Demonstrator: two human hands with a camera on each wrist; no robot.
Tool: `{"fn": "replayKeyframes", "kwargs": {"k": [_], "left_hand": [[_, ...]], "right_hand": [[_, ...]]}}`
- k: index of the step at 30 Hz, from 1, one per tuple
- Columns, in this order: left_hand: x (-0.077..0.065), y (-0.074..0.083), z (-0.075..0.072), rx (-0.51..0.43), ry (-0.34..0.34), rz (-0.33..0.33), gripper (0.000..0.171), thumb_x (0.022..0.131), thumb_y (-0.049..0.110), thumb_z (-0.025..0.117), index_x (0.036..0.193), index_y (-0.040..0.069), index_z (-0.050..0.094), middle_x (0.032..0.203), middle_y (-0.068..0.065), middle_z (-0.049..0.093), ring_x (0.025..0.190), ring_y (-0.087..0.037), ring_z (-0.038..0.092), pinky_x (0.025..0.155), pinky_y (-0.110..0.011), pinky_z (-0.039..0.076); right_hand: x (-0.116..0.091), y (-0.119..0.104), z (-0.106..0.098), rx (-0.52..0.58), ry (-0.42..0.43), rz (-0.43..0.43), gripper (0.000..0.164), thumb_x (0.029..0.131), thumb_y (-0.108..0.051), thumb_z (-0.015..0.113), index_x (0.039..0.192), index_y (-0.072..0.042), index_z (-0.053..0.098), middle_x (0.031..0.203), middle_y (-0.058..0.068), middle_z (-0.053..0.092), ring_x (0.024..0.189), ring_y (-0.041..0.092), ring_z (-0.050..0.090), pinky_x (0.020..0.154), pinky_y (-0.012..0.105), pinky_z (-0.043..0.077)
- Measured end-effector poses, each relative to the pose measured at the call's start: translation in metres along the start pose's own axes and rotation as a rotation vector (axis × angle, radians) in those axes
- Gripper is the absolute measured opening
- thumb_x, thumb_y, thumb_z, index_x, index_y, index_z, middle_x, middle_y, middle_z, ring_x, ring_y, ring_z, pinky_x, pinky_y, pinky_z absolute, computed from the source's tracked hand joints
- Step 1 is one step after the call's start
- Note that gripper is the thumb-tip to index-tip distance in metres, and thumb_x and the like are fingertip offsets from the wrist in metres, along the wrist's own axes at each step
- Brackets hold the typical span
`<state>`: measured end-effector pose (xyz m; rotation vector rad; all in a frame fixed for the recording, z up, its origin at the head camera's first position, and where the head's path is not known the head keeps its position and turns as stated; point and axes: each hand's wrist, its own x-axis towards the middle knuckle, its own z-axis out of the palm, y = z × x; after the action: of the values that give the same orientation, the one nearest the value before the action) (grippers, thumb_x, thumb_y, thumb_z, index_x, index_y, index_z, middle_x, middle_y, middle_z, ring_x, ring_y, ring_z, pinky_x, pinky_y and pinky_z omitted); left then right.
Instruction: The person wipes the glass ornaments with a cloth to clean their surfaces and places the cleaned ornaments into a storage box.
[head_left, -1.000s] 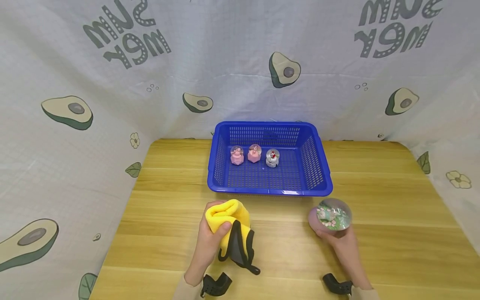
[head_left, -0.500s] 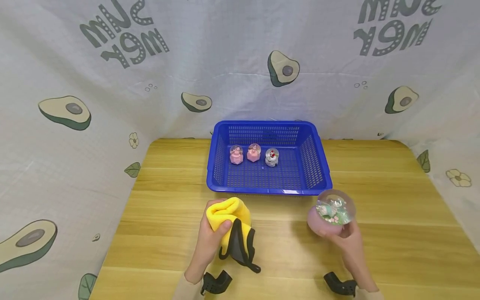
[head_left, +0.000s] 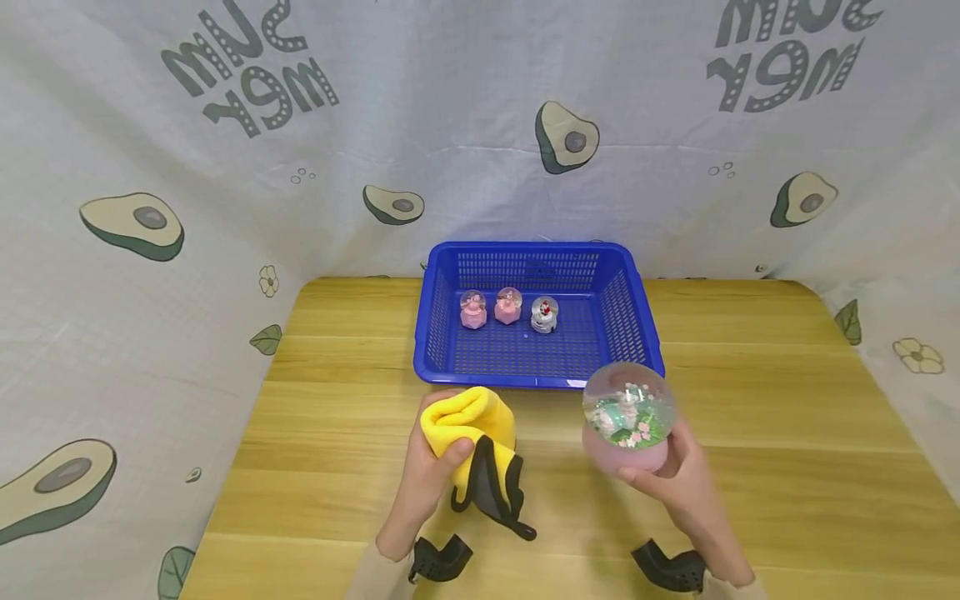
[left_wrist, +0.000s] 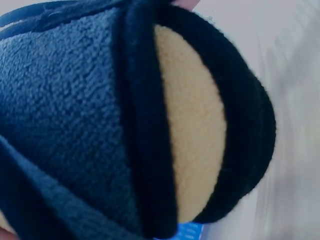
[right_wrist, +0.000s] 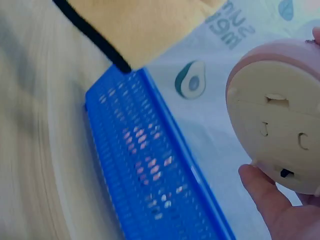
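Note:
In the head view my left hand (head_left: 426, 467) grips a folded yellow cloth (head_left: 468, 417) with a dark grey side and black edging. The same cloth (left_wrist: 65, 100) fills most of the left wrist view. My right hand (head_left: 690, 479) holds a large snow globe (head_left: 628, 417) by its pink base, tilted, above the table. Inside its clear dome are green, white and pink figures. From the right wrist the globe's pale underside (right_wrist: 275, 120) shows, with a small black switch and slots. Cloth and globe are apart.
A blue plastic basket (head_left: 502, 381) stands behind the hands. In it are two small pink snow globes (head_left: 473, 310) and a white one (head_left: 544, 315) with a red figure. A patterned curtain (head_left: 465, 100) hangs behind the wooden table (head_left: 322, 467).
My right hand has lifted the snow globe and brought it left, towards the cloth, turning its dome more upright. My left hand with the cloth has shifted slightly right and up.

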<state>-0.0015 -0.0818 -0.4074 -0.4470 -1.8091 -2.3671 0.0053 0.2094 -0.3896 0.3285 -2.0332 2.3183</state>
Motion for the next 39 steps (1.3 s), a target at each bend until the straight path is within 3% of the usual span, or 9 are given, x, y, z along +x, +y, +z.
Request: {"fn": "replayKeyframes", "kwargs": {"k": [7,14,18,22,24,27,32,35,39], "left_hand": [[0.004,0.005,0.008,0.002,0.000,0.023,0.061,0.087,0.039,0.068,0.125,-0.001,0.043,0.119,-0.010,0.052,0.102,-0.018,0.053,0.085,-0.027,0.049],[0.005,0.008,0.013,-0.014,0.015,0.052,0.060,0.086,0.042,0.068,0.126,0.004,0.044,0.120,-0.009,0.051,0.104,-0.017,0.053,0.086,-0.026,0.049],[0.005,0.009,0.014,-0.009,0.030,0.056,0.064,0.086,0.043,0.069,0.127,0.002,0.043,0.121,-0.011,0.050,0.105,-0.018,0.052,0.087,-0.025,0.048],[0.004,0.011,0.016,0.003,0.039,0.035,0.068,0.086,0.044,0.068,0.129,-0.001,0.041,0.123,-0.012,0.050,0.106,-0.018,0.052,0.088,-0.025,0.047],[0.004,0.012,0.016,-0.002,0.033,0.005,0.068,0.087,0.044,0.067,0.130,-0.002,0.040,0.123,-0.012,0.049,0.106,-0.019,0.051,0.088,-0.025,0.046],[0.003,0.012,0.017,-0.034,0.016,-0.061,0.066,0.090,0.042,0.063,0.132,-0.003,0.037,0.124,-0.013,0.048,0.108,-0.021,0.050,0.091,-0.028,0.045],[0.000,0.012,0.018,-0.120,0.004,-0.181,0.060,0.094,0.037,0.059,0.133,-0.002,0.034,0.126,-0.012,0.046,0.113,-0.024,0.047,0.097,-0.031,0.042],[0.000,0.013,0.018,-0.107,-0.019,-0.167,0.058,0.095,0.036,0.058,0.132,-0.002,0.035,0.125,-0.013,0.045,0.113,-0.024,0.047,0.097,-0.032,0.042],[-0.001,0.015,0.019,-0.057,-0.066,-0.074,0.060,0.095,0.040,0.056,0.133,-0.002,0.037,0.129,-0.014,0.045,0.117,-0.024,0.046,0.100,-0.031,0.039]], "right_hand": [[0.005,-0.005,0.015,0.018,-0.082,-0.145,0.083,0.056,0.026,0.063,0.133,-0.003,0.047,0.129,0.008,0.048,0.109,0.018,0.047,0.080,0.024,0.049],[0.008,-0.008,0.028,-0.114,-0.166,-0.140,0.084,0.056,0.023,0.072,0.133,0.003,0.044,0.133,0.010,0.042,0.119,0.018,0.040,0.083,0.025,0.048],[0.010,-0.008,0.035,-0.193,-0.170,-0.205,0.083,0.052,0.020,0.076,0.129,0.008,0.044,0.132,0.012,0.043,0.120,0.017,0.040,0.085,0.023,0.047],[0.013,-0.009,0.041,-0.282,-0.184,-0.375,0.080,0.054,0.006,0.085,0.124,0.012,0.046,0.128,0.017,0.046,0.119,0.020,0.043,0.086,0.021,0.046],[0.014,-0.010,0.045,-0.386,-0.182,-0.482,0.074,0.064,-0.013,0.087,0.121,0.012,0.048,0.125,0.019,0.048,0.119,0.021,0.045,0.088,0.020,0.044],[0.017,-0.016,0.053,-0.564,-0.177,-0.653,0.064,0.077,-0.038,0.076,0.115,0.008,0.053,0.120,0.021,0.053,0.118,0.024,0.046,0.094,0.020,0.041],[0.022,-0.030,0.065,-0.665,-0.230,-0.894,0.045,0.086,-0.034,0.061,0.108,0.006,0.058,0.113,0.023,0.056,0.119,0.033,0.046,0.104,0.027,0.035],[0.023,-0.035,0.067,-0.648,-0.265,-0.898,0.044,0.087,-0.031,0.061,0.109,0.006,0.059,0.114,0.023,0.056,0.122,0.033,0.045,0.104,0.027,0.035],[0.022,-0.032,0.061,-0.637,-0.262,-0.818,0.052,0.086,-0.037,0.063,0.112,0.008,0.057,0.117,0.024,0.054,0.122,0.028,0.045,0.101,0.023,0.037]]}}
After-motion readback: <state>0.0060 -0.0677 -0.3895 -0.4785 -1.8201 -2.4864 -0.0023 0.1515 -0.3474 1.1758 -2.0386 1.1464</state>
